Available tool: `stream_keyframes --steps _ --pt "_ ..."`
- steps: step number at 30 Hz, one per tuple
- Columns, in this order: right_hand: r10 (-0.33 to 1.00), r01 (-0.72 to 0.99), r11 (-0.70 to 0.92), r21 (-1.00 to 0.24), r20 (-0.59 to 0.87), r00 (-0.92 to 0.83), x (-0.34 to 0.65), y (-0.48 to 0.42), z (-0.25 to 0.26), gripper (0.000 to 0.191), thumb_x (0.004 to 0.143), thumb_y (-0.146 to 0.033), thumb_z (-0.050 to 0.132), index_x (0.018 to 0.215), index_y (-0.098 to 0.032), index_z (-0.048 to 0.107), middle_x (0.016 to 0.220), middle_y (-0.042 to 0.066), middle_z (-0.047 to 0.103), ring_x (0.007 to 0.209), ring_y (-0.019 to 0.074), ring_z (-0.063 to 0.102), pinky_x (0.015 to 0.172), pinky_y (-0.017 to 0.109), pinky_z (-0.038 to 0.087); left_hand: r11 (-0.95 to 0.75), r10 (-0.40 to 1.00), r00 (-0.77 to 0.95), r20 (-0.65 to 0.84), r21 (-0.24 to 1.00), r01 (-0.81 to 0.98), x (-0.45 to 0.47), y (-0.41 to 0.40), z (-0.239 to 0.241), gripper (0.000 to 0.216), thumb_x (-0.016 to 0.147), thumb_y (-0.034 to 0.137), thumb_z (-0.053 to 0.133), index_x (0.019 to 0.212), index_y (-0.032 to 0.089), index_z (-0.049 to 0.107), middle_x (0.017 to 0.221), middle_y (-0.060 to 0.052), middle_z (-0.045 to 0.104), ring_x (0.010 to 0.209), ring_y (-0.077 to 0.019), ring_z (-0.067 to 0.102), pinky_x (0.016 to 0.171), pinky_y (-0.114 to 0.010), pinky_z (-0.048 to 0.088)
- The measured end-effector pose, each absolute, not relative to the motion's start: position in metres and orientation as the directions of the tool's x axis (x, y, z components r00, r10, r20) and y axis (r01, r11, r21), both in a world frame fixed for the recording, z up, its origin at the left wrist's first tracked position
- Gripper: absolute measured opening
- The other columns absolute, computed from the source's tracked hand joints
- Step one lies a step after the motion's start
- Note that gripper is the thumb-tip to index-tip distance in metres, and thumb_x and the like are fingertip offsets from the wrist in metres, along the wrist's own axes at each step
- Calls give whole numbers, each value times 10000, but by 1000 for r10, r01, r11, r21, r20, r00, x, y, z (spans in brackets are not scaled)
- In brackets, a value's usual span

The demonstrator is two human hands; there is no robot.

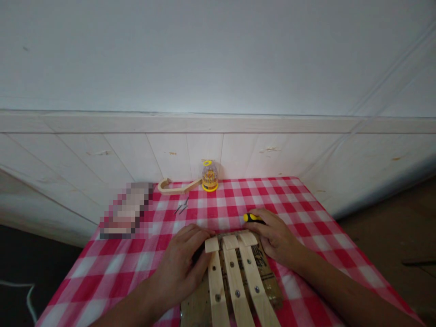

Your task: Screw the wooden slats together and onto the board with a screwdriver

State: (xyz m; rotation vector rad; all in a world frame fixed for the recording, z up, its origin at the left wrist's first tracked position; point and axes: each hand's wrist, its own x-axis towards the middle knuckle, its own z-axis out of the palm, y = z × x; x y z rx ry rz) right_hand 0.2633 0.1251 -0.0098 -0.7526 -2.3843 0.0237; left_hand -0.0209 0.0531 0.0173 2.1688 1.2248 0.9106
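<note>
Three pale wooden slats (235, 277) with screws in them run side by side toward me, their far ends capped by short curved wooden pieces. They lie over a flat piece wrapped in brown packing tape (272, 290) with dark print. My left hand (187, 259) is closed on the left slat near its far end, thumb along its side and fingertips at the end cap. Beyond the right slat, my right hand (272, 234) is wrapped round a yellow-and-black screwdriver (252, 218); its shaft is hidden. That hand rests by the far right corner of the taped piece.
A red-and-white checked cloth (259, 193) covers the table. Near the wall stand a clear dome case with a yellow base (210, 177) and a hook-shaped wooden piece (173, 190). Small metal pieces (182, 206) lie closer. A blurred-out object (127, 211) is at left.
</note>
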Motion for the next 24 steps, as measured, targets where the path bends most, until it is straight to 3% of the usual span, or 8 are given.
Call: stream_keyframes --steps 24 --pt "591 527 803 -279 490 -640 263 124 -8 420 808 -9 559 1123 -215 746 1183 149 665 1064 282 642 874 458 573 -405 911 307 274 725 557 -19 52 15 130 935 212 521 954 212 649 993 -79 719 915 -226 665 777 -350 548"
